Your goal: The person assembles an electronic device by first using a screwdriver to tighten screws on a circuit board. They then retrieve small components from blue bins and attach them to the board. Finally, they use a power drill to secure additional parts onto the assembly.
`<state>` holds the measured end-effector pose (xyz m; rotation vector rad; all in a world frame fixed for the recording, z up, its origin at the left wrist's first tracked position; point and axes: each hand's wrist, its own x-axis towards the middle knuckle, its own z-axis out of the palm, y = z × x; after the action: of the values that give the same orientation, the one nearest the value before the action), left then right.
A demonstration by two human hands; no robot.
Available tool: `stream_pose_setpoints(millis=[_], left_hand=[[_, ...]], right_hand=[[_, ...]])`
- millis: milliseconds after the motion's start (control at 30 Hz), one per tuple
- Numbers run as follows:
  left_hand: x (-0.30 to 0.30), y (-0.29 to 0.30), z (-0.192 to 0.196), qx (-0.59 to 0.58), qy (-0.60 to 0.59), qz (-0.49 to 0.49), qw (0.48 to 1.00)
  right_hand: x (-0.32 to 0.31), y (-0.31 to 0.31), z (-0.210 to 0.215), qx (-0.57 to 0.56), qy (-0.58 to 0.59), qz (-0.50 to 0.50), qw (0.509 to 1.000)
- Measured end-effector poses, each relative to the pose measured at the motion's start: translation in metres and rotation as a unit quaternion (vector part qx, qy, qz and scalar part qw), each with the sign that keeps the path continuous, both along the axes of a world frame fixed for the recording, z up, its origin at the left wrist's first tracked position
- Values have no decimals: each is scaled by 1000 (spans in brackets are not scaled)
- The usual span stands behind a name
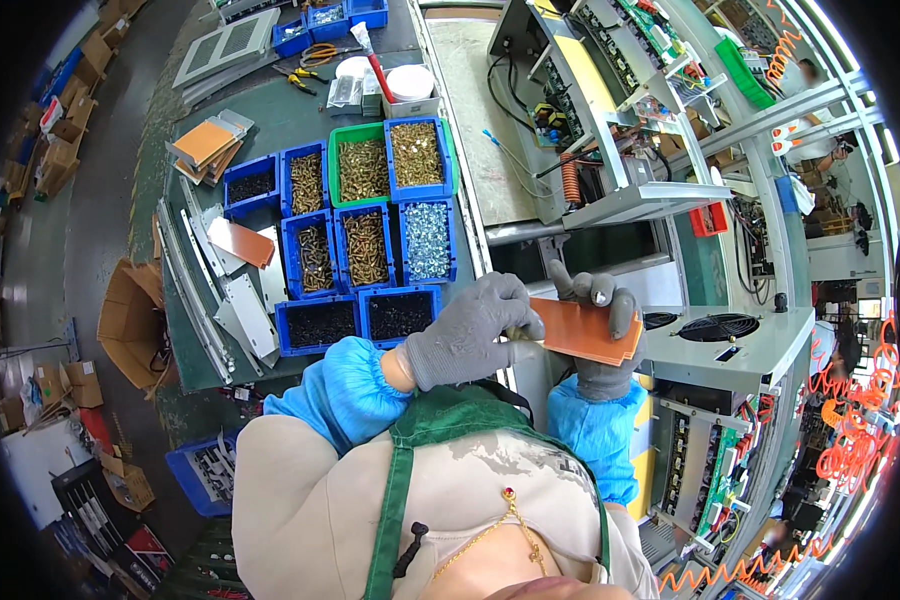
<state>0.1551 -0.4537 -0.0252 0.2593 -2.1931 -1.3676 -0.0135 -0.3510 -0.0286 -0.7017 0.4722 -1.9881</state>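
Both hands wear grey gloves with blue sleeve covers above them. My right hand (610,340) grips a flat orange-brown board (580,328), its fingers over the far edge and palm beneath. At the board's left end is my left hand (470,332), with thumb and fingers pinched together. Whatever sits in that pinch is too small or hidden to make out, and I cannot tell whether it touches the board. Left of my hands, blue bins hold brass-coloured screws (364,248), silver fasteners (427,240) and small black parts (400,313).
A green bin (344,134) stands among the blue ones. Orange boards (202,143) and metal strips (245,315) lie on the left of the bench. Open metal cabinets with wiring (610,150) and a panel with fans (720,328) are at the right. A cardboard box (130,325) sits beyond the bench.
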Motion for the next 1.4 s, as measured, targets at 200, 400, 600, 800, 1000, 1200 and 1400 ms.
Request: stream_pose_setpoints(millis=[200,400,600,800,1000,1200,1400], left_hand=[[-2,-10,0,-63,30,109,992],[-8,-10,-3,-136,32,227,964],[-14,11,-8,-60,27,178,982],[-22,1,-16,-97,13,230,968],[-24,-10,-6,-72,66,188,977],[-29,-5,-5,-24,51,154,986],[-30,7,-15,109,52,93,988]], right_hand=[[3,14,25,202,268,-62,940],[28,4,20,334,342,-245,843],[26,-14,35,261,584,-386,665],[34,-18,49,223,673,-356,609],[25,-15,39,329,254,-60,908],[32,-7,20,172,227,-87,955],[43,-19,8,192,452,-288,822]])
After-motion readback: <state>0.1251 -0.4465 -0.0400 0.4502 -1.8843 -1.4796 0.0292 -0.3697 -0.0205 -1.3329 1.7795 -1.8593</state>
